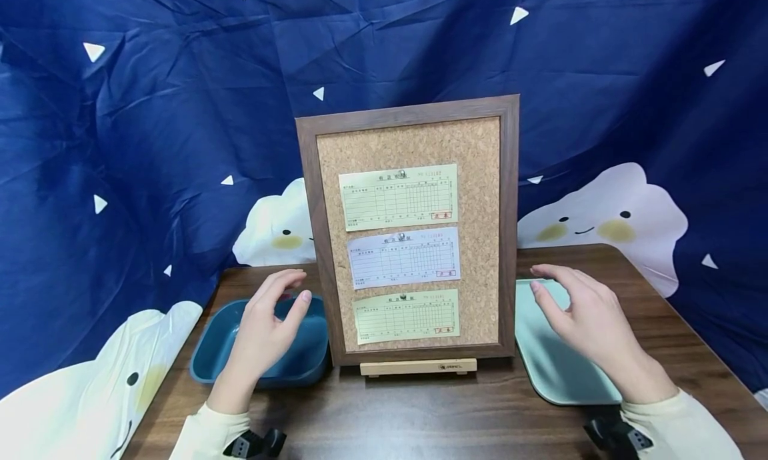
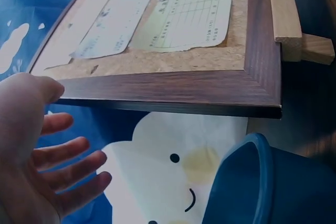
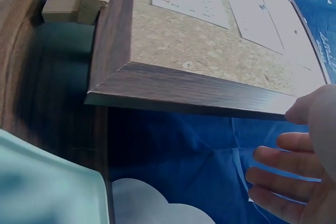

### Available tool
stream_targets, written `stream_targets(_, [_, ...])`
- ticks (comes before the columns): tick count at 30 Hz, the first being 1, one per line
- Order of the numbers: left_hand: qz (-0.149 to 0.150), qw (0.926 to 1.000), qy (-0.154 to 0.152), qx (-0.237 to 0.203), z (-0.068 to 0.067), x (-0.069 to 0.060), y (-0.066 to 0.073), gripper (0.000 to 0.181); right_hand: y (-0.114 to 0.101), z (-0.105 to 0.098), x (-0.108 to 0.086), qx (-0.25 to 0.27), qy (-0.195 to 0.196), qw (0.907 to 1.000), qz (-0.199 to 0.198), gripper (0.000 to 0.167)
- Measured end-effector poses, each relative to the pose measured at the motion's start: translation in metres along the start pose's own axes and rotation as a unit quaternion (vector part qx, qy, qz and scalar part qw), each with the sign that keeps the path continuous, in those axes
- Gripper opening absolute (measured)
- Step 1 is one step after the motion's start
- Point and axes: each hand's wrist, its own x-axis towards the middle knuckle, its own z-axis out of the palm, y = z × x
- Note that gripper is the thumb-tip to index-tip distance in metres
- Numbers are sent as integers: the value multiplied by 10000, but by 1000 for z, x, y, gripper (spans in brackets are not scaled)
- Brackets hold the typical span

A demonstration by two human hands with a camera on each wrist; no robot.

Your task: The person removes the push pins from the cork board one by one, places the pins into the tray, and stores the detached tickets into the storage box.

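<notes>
The board [image 1: 480, 247] is standing in the centre of the frame, resting on a pale wooden ledge [image 1: 418, 367]. Just left of it, apart from its edge, the left hand [image 1: 264, 333] is hovering, its fingers lying loose and parted, and is covering part of a blue bin [image 1: 303, 350] at lower left. Just right of it, also apart, the right hand [image 1: 594, 320] is hovering with loose, parted fingers, partly hiding a green tray [image 1: 558, 367] at lower right. The board is showing cork within a brown rim and is bearing three printed slips [image 1: 403, 257] in a column, greenish, whitish and greenish, each having a pin near its top. Everything is standing on a brown table [image 1: 384, 420]. Behind, a creased blue cloth [image 1: 408, 40] is hanging, displaying white triangles and clouds [image 1: 648, 213].
</notes>
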Motion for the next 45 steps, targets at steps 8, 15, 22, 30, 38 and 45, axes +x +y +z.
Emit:
stream_targets(8, [13, 9994, -41, -337, -1, 6, 4, 36, -6, -3, 10, 200, 199, 9994, -204, 32])
stream_targets(15, [-53, 9979, -116, -630, -2, 15, 8, 37, -10, -7, 19, 236, 264, 9988, -334, 29])
stream_targets(22, [-133, 9962, -233, -829, -5, 23, 11, 39, -12, -9, 29, 337, 343, 9980, -412, 29])
stream_targets(30, [-129, 9961, -205, -850, -5, 28, 13, 38, -14, -11, 36, 385, 364, 9972, -530, 29])
stream_targets(38, [-197, 9947, -200, -988, -5, 33, 14, 37, -21, -11, 47, 300, 254, 9960, -800, 29])
stream_targets(45, [-140, 9940, -306, -1037, -5, 38, 16, 39, -26, -10, 56, 355, 230, 9951, -894, 28])
